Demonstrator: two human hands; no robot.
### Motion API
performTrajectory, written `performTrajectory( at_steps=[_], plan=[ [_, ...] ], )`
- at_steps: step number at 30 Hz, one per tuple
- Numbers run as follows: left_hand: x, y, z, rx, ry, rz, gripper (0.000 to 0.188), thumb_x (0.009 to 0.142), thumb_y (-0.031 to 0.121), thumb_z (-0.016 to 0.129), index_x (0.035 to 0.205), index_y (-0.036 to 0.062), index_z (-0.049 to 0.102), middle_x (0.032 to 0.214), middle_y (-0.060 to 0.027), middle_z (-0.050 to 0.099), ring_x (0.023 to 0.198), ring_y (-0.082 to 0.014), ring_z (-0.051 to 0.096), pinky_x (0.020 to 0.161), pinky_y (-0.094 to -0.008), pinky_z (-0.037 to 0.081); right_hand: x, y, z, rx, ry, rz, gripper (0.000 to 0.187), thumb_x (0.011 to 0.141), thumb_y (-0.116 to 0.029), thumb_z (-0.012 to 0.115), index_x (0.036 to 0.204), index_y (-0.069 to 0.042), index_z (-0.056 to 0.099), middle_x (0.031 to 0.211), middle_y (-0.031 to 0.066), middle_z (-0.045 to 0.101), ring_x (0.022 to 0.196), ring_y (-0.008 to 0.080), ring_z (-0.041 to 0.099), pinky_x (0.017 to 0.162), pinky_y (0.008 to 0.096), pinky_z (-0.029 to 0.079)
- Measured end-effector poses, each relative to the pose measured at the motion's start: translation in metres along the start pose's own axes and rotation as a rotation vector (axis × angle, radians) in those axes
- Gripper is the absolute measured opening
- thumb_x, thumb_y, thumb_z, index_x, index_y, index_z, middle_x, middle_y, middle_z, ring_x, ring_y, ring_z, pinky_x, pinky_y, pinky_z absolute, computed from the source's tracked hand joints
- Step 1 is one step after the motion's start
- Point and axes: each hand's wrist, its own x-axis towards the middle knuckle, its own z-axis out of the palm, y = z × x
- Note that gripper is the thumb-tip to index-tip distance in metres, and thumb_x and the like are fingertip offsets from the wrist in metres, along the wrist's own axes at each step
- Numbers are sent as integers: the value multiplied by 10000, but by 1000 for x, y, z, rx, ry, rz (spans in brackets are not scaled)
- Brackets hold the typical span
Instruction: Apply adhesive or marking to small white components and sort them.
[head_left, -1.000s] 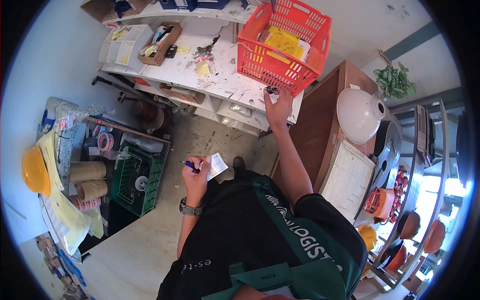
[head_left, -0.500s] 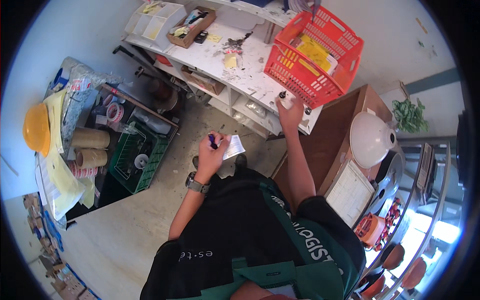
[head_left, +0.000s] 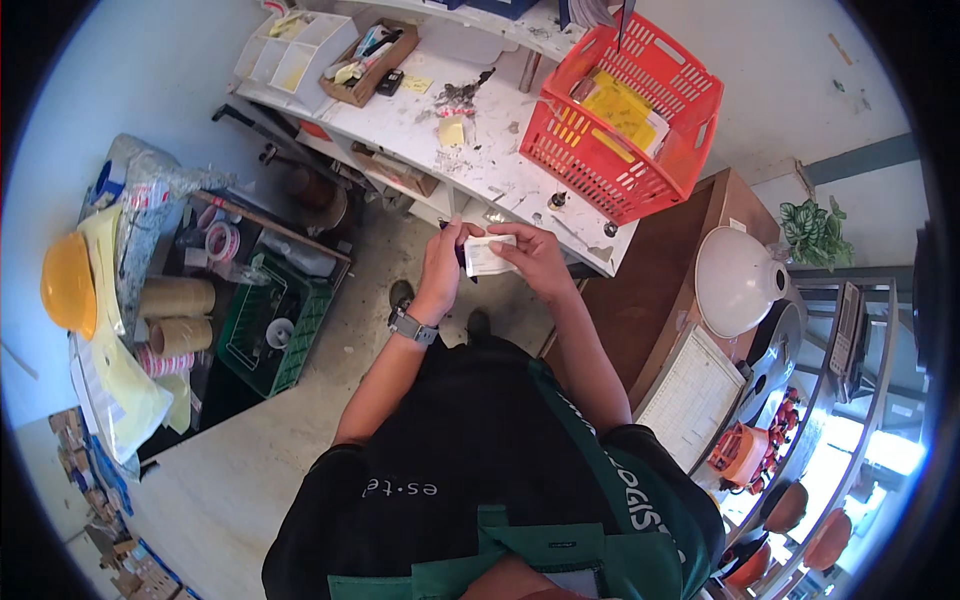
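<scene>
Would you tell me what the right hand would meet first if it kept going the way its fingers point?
Probably the left hand: the right hand points leftward across the small white paper both hold.

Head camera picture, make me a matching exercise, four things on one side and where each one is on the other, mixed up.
Things:
1. red basket
2. yellow hard hat
3. small white paper
4. green crate

Places:
A. on the floor under the white bench
B. far left, beside the tape rolls
C. on the bench's right end
D. between the left hand and right hand

Pairs: 1-C, 2-B, 3-D, 4-A
</scene>
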Motion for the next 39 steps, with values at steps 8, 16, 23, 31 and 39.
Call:
performTrajectory(
  at_steps=[8,16,23,31,39],
  plan=[
    [146,-18,-44,663,-74,-157,549,1012,556,487,851,51,626,717,-24,590,635,-113,544,585,-286,439,127,66,-52,-214,663,-38,232,870,-133,792,1044,4,724,885,9,728,710,30,585,615,194,423],
    [260,-50,-18,1137,-402,114,503,863,450,711,882,-40,602,761,-237,685,768,-434,691,696,-511,538,176,84,-39,-1108,1028,-199,284,813,-216,802,1026,-42,733,1023,146,637,948,354,660,785,417,537],
    [262,-39,-11,1162,-440,201,688,841,387,754,1243,-84,454,821,-268,698,761,-412,709,668,-466,564,178,78,-4,-1046,1131,-203,253,884,-150,717,1107,-36,685,1036,154,594,900,358,645,770,438,535],
    [245,80,-98,737,-742,-325,308,996,278,653,1136,4,659,800,-32,640,582,-57,541,526,-230,448,169,95,-3,-1398,956,-290,293,862,-190,716,1119,-64,655,969,133,585,848,317,624,750,438,529],
    [181,53,-182,957,-623,-807,1084,783,804,595,1418,-69,491,1190,-201,670,972,-255,662,783,-328,533,138,89,50,-1215,470,-358,169,876,-241,688,992,-118,700,959,69,609,889,286,607,846,421,519]
  ],
)
